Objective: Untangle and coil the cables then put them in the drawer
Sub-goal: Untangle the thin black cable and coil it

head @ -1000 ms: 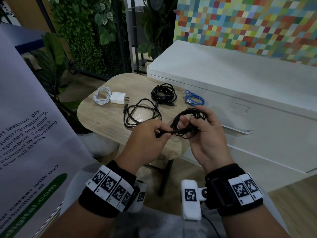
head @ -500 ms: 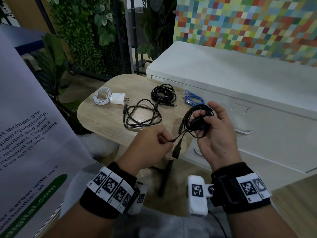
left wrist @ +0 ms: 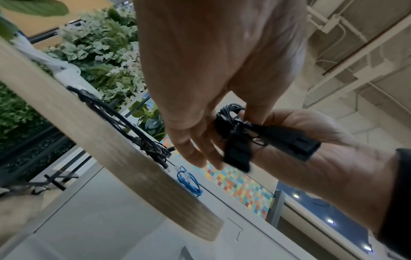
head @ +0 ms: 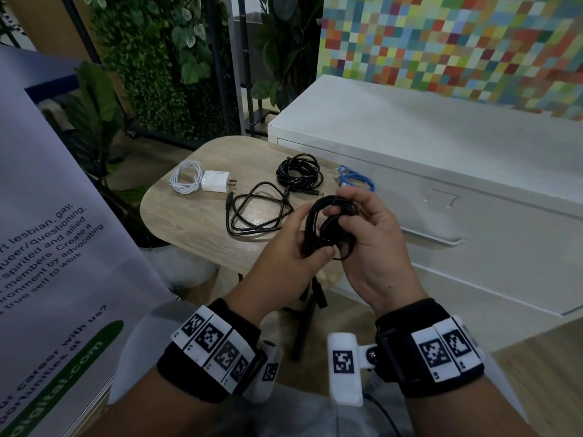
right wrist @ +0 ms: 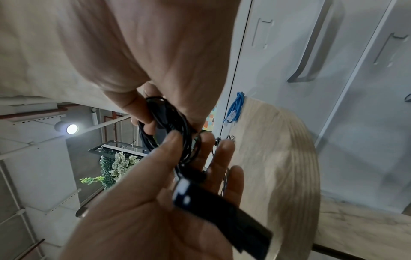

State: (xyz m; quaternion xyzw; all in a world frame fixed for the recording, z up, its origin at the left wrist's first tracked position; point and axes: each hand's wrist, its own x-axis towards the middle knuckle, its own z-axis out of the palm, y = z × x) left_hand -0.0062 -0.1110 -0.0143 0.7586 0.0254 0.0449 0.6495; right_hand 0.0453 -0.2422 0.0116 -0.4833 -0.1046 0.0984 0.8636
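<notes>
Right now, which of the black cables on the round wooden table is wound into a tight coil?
The black coiled cable at the table's far side, beside the blue cable. The nearer black cable lies in loose, open loops.

Black cable coil partly hidden by hands; connectors blurred.

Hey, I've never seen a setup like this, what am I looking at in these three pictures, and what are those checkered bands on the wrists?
No machine here: a person works with bare hands, wearing wrist bands with printed markers and small cameras. One picture comes from a head camera looking down; the other two look along each hand from the wrists, so they appear tilted. The left hand and right hand together hold a coiled black cable, above a small wooden table. On the table lie a white cable, a white charger, a loose black cable, a black coil and a blue cable. Beside it stands a white drawer cabinet.
</notes>
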